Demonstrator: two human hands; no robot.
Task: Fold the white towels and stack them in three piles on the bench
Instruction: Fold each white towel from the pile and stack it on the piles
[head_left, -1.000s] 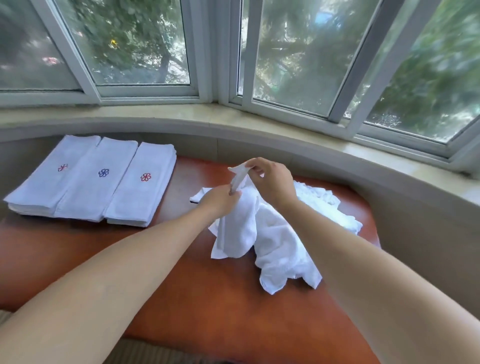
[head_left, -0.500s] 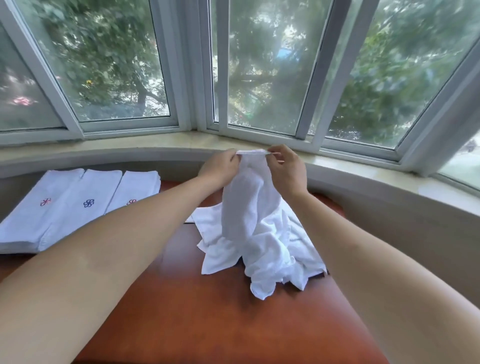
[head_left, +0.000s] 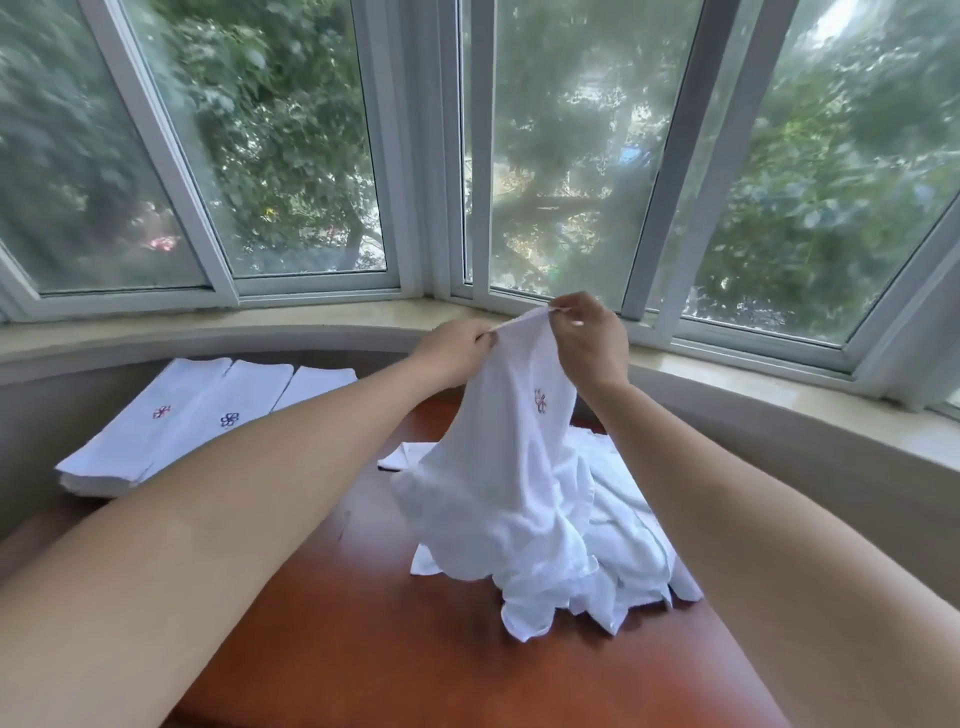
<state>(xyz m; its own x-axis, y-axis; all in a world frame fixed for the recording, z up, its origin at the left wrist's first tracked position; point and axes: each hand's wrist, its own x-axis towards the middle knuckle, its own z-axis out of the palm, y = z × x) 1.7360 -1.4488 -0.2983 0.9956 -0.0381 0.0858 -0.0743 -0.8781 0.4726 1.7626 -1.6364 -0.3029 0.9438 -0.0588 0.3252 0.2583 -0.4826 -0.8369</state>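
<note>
White cloth fills the middle of the head view: one towel (head_left: 511, 447) is held up by its top edge, hanging down w/ its lower part draped over a crumpled heap of unfolded towels (head_left: 618, 551) on the red-brown wooden bench (head_left: 363, 649). Left hand (head_left: 452, 351) pinches the top hem at one end, fingers curled in tight on the fabric. Right hand (head_left: 587, 340) pinches the other end slightly higher, thumb & fingertips closed on the hem, so the edge runs taut btwn the two hands at a slant. A small red-and-blue embroidered motif (head_left: 541, 400) shows on the held towel, just below the right hand.

Far left of the bench, well apart from the heap: three piles of folded towels side by side, touching. Left pile (head_left: 150, 421) has a red motif on top, middle pile (head_left: 228, 410) a blue one; right pile (head_left: 317, 384) is partly hidden behind the left forearm, its motif not visible.

Behind the bench a pale curved sill (head_left: 260, 325) runs under white-framed windows (head_left: 415, 156); green trees outside, blurred.
</note>
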